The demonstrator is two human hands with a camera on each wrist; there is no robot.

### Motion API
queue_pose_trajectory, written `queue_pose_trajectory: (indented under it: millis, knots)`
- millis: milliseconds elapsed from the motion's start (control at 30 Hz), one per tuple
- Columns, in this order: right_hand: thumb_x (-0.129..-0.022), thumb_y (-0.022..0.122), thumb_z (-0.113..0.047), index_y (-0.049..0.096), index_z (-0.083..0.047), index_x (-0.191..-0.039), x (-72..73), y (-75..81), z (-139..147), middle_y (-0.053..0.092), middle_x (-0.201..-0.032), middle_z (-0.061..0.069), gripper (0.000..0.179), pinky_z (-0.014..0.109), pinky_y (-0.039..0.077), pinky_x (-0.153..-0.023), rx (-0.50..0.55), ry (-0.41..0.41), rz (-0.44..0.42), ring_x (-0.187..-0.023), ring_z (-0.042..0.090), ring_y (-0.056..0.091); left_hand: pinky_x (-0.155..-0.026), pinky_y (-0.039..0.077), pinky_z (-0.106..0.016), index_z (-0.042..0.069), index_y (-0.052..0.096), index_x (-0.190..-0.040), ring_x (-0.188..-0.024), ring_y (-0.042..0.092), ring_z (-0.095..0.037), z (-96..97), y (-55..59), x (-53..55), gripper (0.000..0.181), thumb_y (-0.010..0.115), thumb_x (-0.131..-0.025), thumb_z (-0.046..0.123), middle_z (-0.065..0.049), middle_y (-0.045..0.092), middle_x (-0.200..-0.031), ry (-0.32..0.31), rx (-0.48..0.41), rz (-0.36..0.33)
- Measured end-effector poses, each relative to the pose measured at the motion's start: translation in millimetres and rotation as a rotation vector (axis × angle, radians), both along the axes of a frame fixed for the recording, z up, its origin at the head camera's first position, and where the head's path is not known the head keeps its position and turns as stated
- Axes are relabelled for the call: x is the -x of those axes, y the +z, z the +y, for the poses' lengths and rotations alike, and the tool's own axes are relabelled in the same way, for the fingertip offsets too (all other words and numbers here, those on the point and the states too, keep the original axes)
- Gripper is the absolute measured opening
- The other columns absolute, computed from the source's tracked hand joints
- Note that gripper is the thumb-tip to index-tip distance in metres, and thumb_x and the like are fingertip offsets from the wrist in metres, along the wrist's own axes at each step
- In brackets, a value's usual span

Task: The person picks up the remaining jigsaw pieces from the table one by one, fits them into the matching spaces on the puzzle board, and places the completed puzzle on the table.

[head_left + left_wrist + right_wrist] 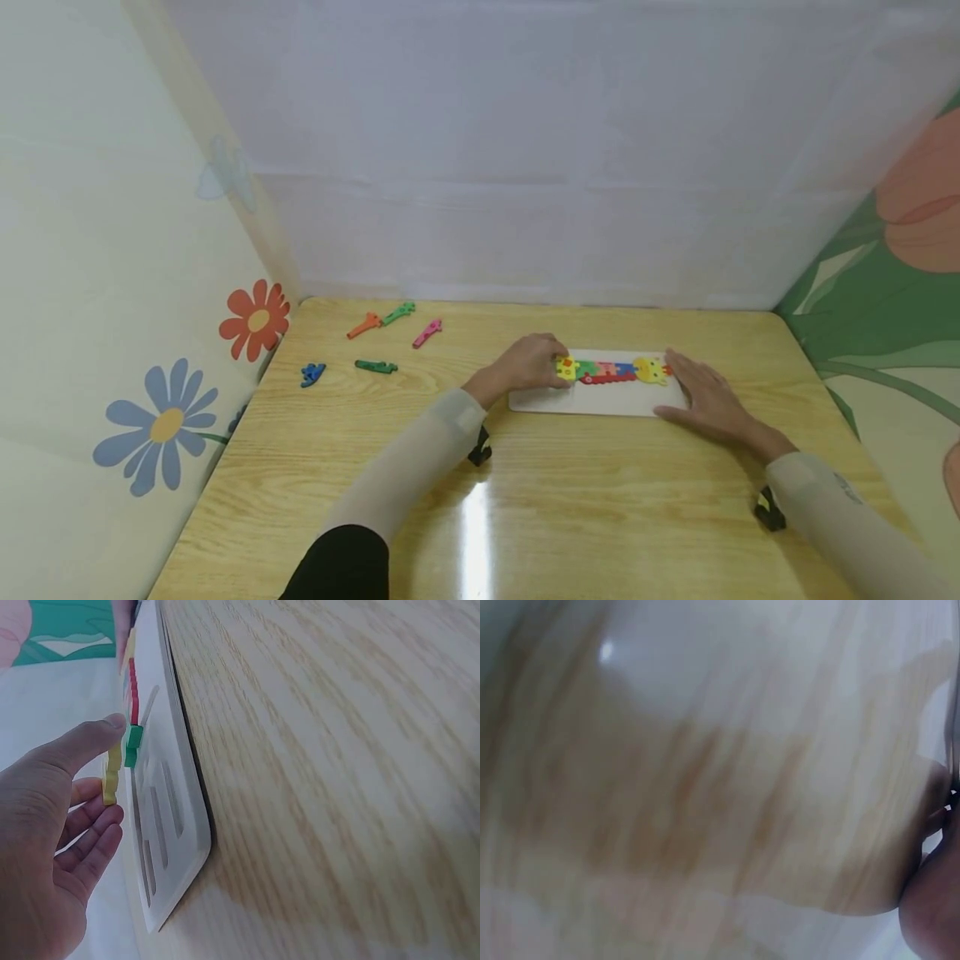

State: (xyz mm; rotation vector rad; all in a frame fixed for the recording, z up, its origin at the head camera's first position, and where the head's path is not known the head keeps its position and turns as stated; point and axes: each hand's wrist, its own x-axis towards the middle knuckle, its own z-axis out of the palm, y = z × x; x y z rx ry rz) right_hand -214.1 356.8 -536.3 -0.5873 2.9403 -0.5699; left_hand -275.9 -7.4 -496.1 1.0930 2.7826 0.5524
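Desk: wood-grained, a pale cloth wall along its far edge. White puzzle board lies right of the middle, nearer the far edge, its long sides running roughly parallel to that edge.

Left hand at the board's left part, thumb and fingers pinching a yellow piece. Left wrist view shows thumb at one end of it, fingertips at the other; whether it is fully seated, cannot tell. Bare slots show in the board beside it.

Running from that piece toward the board's right end: green piece, pink piece, blue piece, then a yellow giraffe head. Red jagged strip along the near side of the row.

Right hand at the board's right end, fingers extended and clenched on nothing, thumb by the near right corner. Right wrist view mostly blurred desk.

Loose toward the desk's far left corner: orange piece and light green piece end to end, magenta piece just beside them. Nearer the left edge, blue loose piece; dark green piece to its right.
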Motion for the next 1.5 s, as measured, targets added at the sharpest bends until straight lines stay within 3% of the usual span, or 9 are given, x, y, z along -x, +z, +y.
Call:
queue_pose_trajectory:
  millis: [433,700,1000,1500]
  knots:
    - [-0.096,0.069,-0.059,0.013,-0.003,-0.169,1.6,2.4,1.4,0.017,-0.174,0.025,0.109,0.069,0.012,-0.124,-0.005,0.001,-0.021,-0.158,0.049,0.018,-0.101,0.055,-0.031,0.006,0.074,-0.13,-0.113,0.067,-0.018,2.2,1.2,-3.1,0.058,0.089,-0.087,0.042,-0.006,0.073,-0.127,0.024,0.027,-0.004]
    - [-0.096,0.069,-0.06,0.013,-0.004,-0.17,2.1,2.2,1.9,0.015,-0.174,0.024,0.108,0.069,0.01,-0.125,-0.006,-0.002,-0.024,-0.159,0.048,0.016,-0.098,0.055,-0.029,0.008,0.074,-0.13,-0.112,0.066,-0.016,4.5,-3.6,-1.6,0.058,0.088,-0.087,0.044,-0.004,0.073,-0.126,0.029,0.036,0.009]
    - [-0.096,0.068,-0.061,0.011,-0.004,-0.17,1.1,1.4,0.6,0.014,-0.175,0.024,0.109,0.068,0.009,-0.126,-0.009,-0.008,-0.041,-0.16,0.048,0.015,-0.098,0.055,-0.03,0.008,0.073,-0.132,-0.109,0.065,-0.017,6.6,-0.2,-4.7,0.059,0.089,-0.087,0.043,-0.005,0.071,-0.126,0.049,0.068,-0.003]
    - [-0.095,0.07,-0.062,0.015,-0.001,-0.168,1.5,8.4,-2.6,0.015,-0.174,0.026,0.11,0.068,0.011,-0.126,-0.02,-0.007,-0.056,-0.159,0.049,0.016,-0.101,0.054,-0.031,0.009,0.074,-0.131,-0.113,0.065,-0.018,7.8,-6.1,0.0,0.061,0.091,-0.084,0.045,-0.004,0.07,-0.127,0.06,0.066,-0.005]
